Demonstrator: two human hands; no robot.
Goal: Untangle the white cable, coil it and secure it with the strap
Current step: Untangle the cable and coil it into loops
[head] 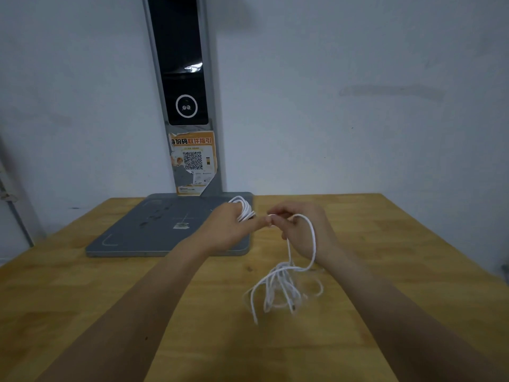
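Head view. Pale grey-blue wall (358,78) behind; wooden table (96,293) with yellow-brown grain across the lower half. Grey flat base plate (143,232) at the table's far edge, left of centre, carrying an upright grey post (212,78) faced with a glossy black panel (181,51); white ring with two small dots (186,106) near the panel's lower end. Torn orange sticker with a QR code (193,161) pasted on the post below the panel.

Two bare forearms reaching in from the lower edge, meeting above the near right corner of the base plate. Left hand (228,230) seen from the back, fingers curled round several neat turns of the white cable (312,244); coiled turns (243,206) showing as a small loop above the knuckles. Right hand (300,230) just beside the left, fingertips nearly touching it, thumb and forefinger pinching a short white stretch of the cable between the two hands. Grip of both hands narrow and closed on the cable.

From the right hand, one strand arching out over the wrist and falling in a long curve, a second strand dropping straight down in front of the palm. Both strands joining a loose tangle of loops (278,290) below the right wrist, blurred; resting on or hanging just above the table: cannot tell. One free cable end (255,319) trailing toward the near edge. Strap not discernible.
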